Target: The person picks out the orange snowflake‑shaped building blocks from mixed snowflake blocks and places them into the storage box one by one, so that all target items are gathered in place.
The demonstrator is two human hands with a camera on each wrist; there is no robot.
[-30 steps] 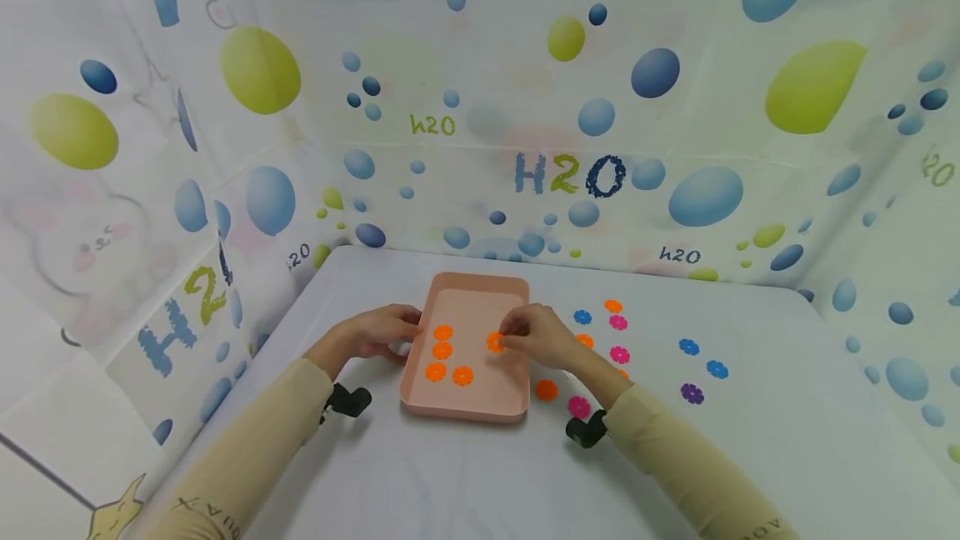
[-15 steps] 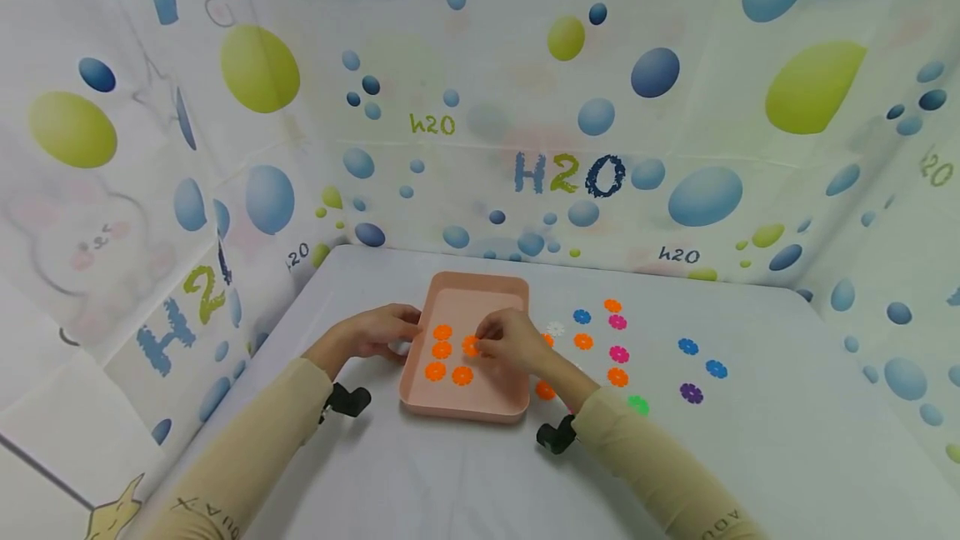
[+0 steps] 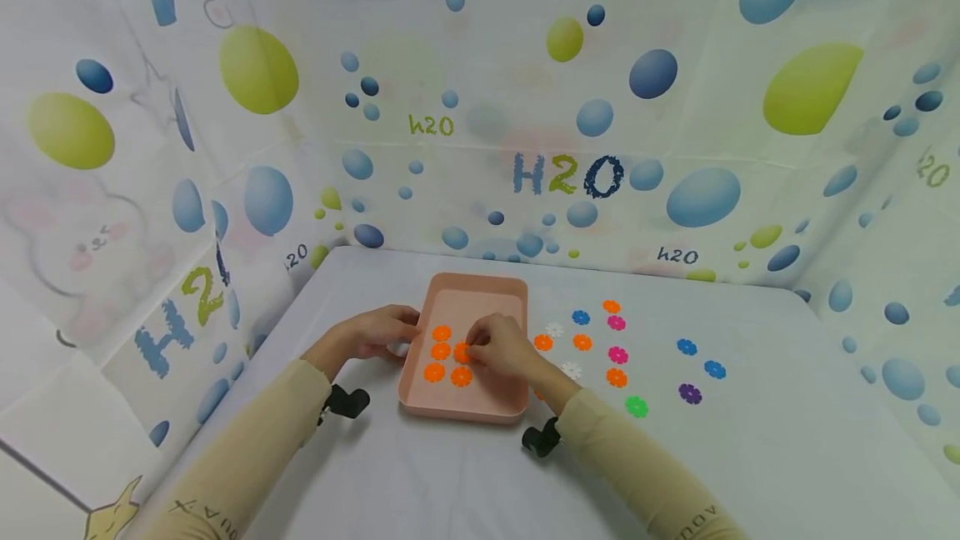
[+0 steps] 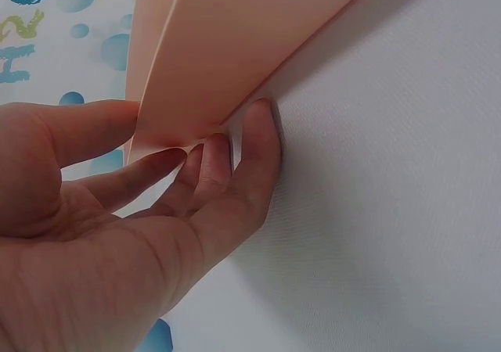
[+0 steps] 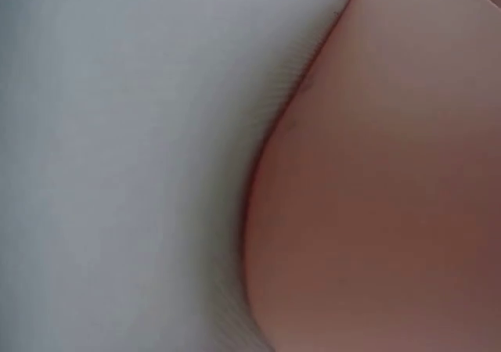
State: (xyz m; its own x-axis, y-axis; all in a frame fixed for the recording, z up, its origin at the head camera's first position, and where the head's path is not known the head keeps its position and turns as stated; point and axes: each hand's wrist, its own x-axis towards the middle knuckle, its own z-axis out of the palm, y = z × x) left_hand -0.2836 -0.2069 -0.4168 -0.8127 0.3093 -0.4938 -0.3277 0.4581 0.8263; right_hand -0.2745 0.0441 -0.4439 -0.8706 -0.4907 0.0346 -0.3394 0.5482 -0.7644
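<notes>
A shallow peach-coloured tray (image 3: 480, 302) lies on the white table. My left hand (image 3: 380, 330) holds its left side; in the left wrist view the thumb lies at the edge of the tray wall (image 4: 235, 47) and curled fingers reach its underside. Over the tray's middle, my right hand (image 3: 504, 346) pinches an orange flower-shaped disc (image 3: 461, 352) between thumb and fingertips. It is right above another orange disc (image 3: 461, 377) in the tray. To the left, three more orange discs (image 3: 440, 351) form a column. Only the tray's outer wall (image 5: 376, 195) fills the right wrist view, the fingers being hidden.
Right of the tray several loose discs lie scattered: orange (image 3: 582, 342), pink (image 3: 618, 355), white (image 3: 554, 330), blue (image 3: 686, 347), green (image 3: 637, 407) and purple (image 3: 690, 394). My right forearm (image 3: 615, 448) crosses the tray's right rim. A patterned curtain (image 3: 480, 107) stands behind the table.
My right hand has moved left over the tray with the orange disc, to the spot above the lower right disc. The left hand has stayed at the tray's side.
</notes>
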